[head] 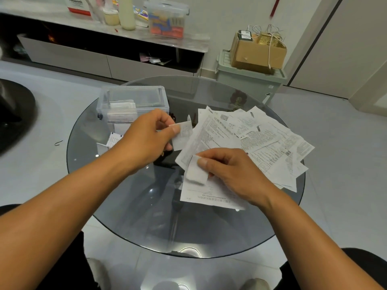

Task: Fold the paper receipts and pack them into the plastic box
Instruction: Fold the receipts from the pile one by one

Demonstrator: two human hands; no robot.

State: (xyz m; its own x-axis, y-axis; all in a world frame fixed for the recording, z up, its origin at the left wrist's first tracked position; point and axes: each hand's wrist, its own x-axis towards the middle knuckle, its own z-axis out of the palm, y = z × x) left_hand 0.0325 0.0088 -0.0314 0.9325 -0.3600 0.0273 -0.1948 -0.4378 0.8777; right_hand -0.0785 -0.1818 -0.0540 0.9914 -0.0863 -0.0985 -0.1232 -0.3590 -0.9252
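Note:
My left hand (146, 137) pinches a small folded receipt (182, 135) between thumb and fingers, just right of the clear plastic box (134, 101). The box stands open at the back left of the round glass table (146, 222) and holds several folded papers. My right hand (232, 174) pinches another small folded white paper (195, 174) above a large printed sheet (211, 195). A loose pile of unfolded receipts (261, 139) spreads over the right half of the table.
Small folded papers (112, 140) lie on the glass in front of the box. Beyond the table are a low cabinet (104, 61) with containers on top, and a green bin (249, 82) carrying a cardboard box (258, 53). White tiled floor surrounds the table.

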